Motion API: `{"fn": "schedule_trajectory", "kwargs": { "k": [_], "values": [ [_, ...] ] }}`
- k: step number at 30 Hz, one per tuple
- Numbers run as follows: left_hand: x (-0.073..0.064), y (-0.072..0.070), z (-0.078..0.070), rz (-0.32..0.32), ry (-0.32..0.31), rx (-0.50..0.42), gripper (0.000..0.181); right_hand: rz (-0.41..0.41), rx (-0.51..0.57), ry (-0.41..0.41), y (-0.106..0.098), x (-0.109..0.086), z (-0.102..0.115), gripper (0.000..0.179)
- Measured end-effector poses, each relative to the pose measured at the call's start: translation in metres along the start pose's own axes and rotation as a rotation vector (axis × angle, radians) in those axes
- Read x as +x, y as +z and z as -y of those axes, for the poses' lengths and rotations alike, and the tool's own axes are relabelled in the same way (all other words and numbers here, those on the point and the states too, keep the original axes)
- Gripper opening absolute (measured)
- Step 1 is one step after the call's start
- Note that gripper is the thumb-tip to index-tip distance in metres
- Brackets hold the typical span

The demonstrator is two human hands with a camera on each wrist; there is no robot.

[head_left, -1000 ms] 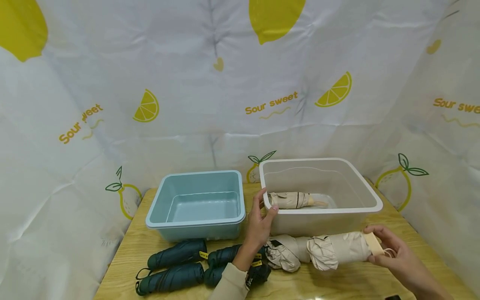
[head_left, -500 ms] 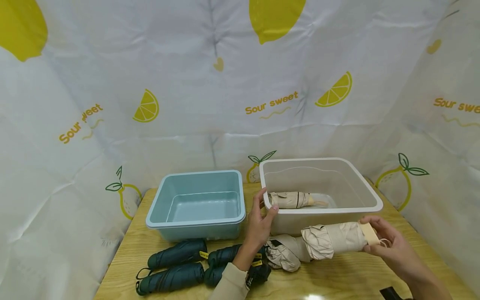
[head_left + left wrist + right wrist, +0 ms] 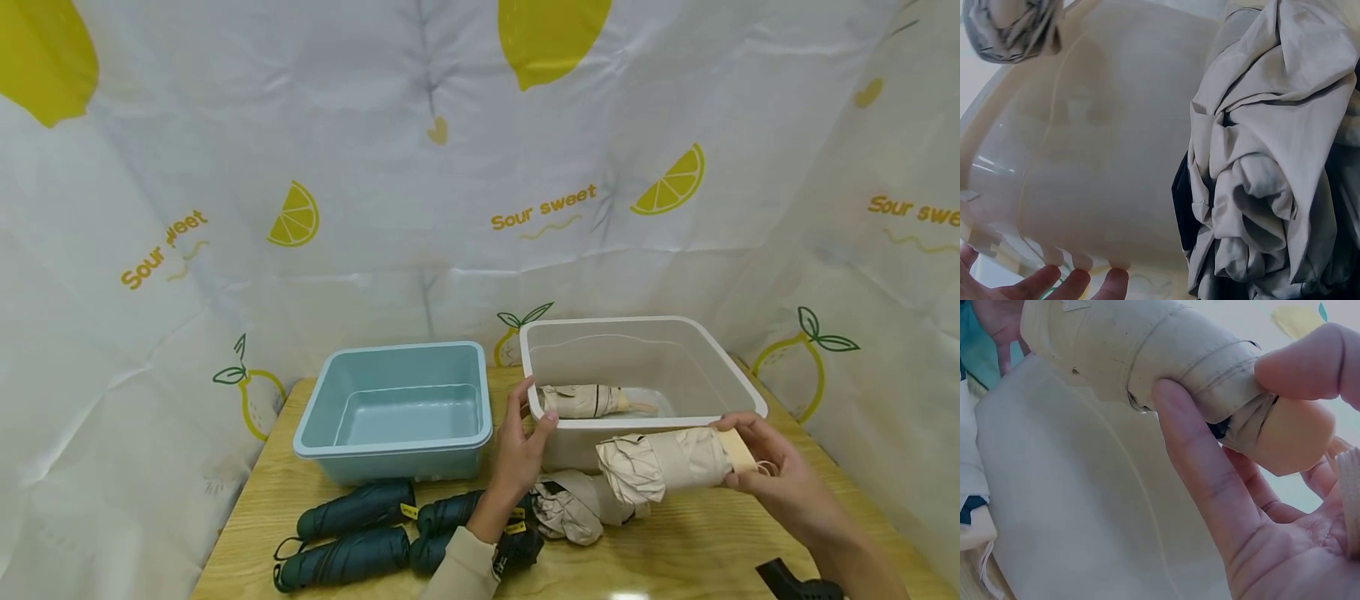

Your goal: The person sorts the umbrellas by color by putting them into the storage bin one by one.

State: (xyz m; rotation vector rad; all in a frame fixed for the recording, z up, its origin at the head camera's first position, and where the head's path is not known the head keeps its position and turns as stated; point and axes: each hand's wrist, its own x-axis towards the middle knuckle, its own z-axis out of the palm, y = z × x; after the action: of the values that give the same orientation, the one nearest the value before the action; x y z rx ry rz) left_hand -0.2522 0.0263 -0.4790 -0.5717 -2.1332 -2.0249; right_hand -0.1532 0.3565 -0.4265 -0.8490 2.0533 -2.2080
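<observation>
My right hand (image 3: 772, 458) grips a folded beige umbrella (image 3: 675, 462) by its pale handle (image 3: 1300, 434). It lifts the umbrella level in front of the white bin (image 3: 652, 422), slightly below the rim. Thumb and fingers close round the handle end in the right wrist view. My left hand (image 3: 520, 442) holds the front left corner of that bin, and its fingertips (image 3: 1072, 281) press the outer wall. Inside the bin lies another beige umbrella (image 3: 577, 401). A third, loosely wrapped beige umbrella (image 3: 570, 508) rests on the table below the bin, its crumpled end filling the left wrist view.
A light blue bin (image 3: 393, 450) stands left of the white one. Several dark green folded umbrellas (image 3: 348, 557) lie on the wooden table (image 3: 247, 533) in front, partly behind my left forearm. Lemon-print sheeting (image 3: 375, 208) encloses the back and sides.
My right hand has raised the beige umbrella up from the table and slightly left, uncovering more of the one lying below. My left hand stays at the bin corner.
</observation>
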Motion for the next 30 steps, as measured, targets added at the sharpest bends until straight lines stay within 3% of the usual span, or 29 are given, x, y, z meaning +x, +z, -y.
{"fn": "schedule_trajectory", "kwargs": {
  "k": [8, 25, 30],
  "values": [
    [0.000, 0.000, 0.000, 0.004, -0.008, -0.005, 0.058, 0.058, 0.095, -0.069, -0.004, 0.014, 0.000, 0.067],
    [0.000, 0.001, 0.000, 0.004, -0.005, 0.001, 0.058, 0.069, 0.057, -0.056, -0.006, 0.031, 0.019, 0.070],
    [-0.001, 0.001, -0.002, 0.008, -0.010, -0.007, 0.058, 0.075, 0.120, -0.076, -0.008, 0.039, 0.025, 0.070]
  ]
}}
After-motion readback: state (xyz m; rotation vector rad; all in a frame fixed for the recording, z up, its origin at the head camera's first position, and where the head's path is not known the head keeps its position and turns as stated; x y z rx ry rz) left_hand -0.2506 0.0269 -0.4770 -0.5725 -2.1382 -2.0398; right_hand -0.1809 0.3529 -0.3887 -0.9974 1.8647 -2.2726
